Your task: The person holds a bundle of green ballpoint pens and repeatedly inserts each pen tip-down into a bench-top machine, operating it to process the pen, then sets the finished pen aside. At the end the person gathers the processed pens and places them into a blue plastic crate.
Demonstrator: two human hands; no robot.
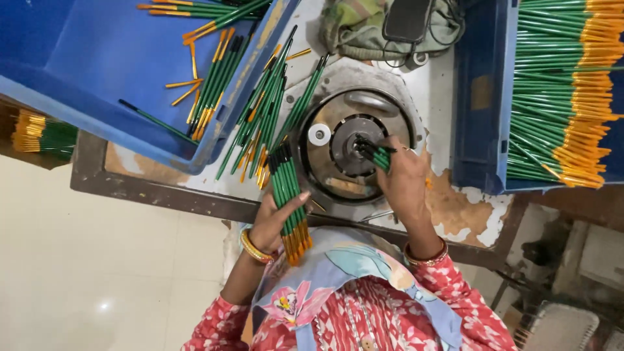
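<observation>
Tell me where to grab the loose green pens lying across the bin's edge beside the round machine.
Grip the loose green pens around mid-barrel, coming from above with fingers across their length. They lie roughly parallel and slanted, lower ends on the table, upper ends over the blue bin rim, so the middles are probably the most exposed part.

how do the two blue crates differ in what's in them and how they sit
The left crate is mostly bare inside, with a few green pens and loose orange pieces scattered at odd angles; the right crate is packed with pens in neat parallel rows, orange ends together. The left crate sits askew, overhanging the table edge; the right crate sits squarer and runs out of view. Both are blue plastic and hold the same green pens.
</observation>
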